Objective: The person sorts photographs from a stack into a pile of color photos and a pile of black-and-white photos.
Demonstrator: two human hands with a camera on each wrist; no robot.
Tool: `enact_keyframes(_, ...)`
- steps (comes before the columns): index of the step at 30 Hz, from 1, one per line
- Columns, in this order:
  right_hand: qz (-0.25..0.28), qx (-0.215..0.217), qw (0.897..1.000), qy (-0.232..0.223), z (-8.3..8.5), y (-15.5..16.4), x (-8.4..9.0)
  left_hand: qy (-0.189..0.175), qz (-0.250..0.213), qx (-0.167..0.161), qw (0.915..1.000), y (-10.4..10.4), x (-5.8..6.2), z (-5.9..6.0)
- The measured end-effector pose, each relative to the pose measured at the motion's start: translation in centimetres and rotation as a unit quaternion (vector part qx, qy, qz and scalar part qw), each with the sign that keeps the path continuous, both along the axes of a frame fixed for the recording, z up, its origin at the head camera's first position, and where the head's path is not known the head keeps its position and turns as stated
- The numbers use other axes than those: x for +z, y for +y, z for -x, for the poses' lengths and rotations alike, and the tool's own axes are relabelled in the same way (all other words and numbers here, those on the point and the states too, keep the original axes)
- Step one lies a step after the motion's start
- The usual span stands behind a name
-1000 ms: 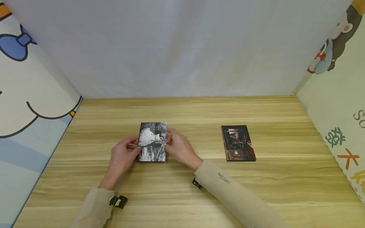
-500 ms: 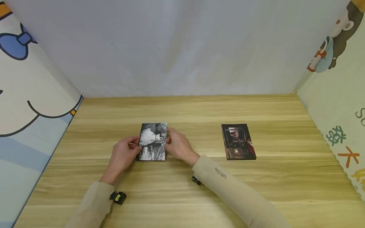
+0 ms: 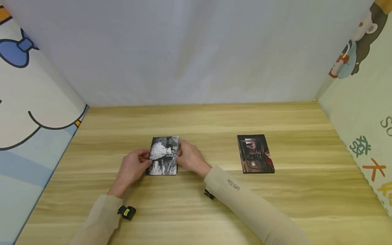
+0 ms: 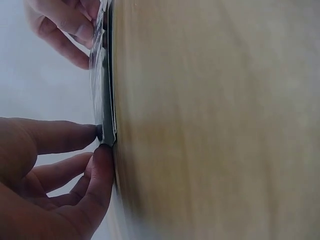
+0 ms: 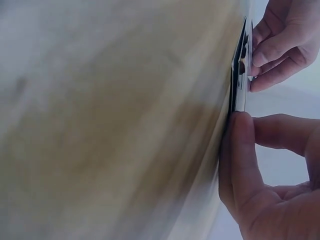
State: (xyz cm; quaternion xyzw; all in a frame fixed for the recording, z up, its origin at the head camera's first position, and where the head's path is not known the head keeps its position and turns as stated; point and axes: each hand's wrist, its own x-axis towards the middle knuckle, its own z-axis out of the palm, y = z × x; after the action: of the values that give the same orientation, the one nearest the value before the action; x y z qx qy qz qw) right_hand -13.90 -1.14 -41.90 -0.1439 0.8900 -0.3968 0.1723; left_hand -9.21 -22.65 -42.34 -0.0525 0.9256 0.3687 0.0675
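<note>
Here, mid-tabletop point(image 3: 196, 204), left hand point(image 3: 132, 167) and right hand point(image 3: 190, 157) pinch opposite edges of the black-and-white photo stack point(image 3: 163, 156), fingers curled, and uneven lifting could likely let the top print slide off.

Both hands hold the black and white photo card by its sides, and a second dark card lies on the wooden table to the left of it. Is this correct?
Not quite. The dark card lies to the right of the black and white photo card, not to the left, as the head view shows. The rest holds: the left hand and the right hand grip its sides over the wooden table.
</note>
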Motion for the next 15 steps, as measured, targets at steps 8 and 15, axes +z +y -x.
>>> enact_keyframes(8, -0.024, 0.005, 1.000, 0.003, 0.2, 0.2, 0.1, -0.001, 0.014, 0.000, 0.9999, 0.3, -0.2, 0.5)
enact_keyframes(15, -0.023, -0.004, 1.000, -0.013, -0.1, 1.4, 0.5, -0.003, 0.017, 0.005, 0.9998, 0.5, -0.1, 0.5)
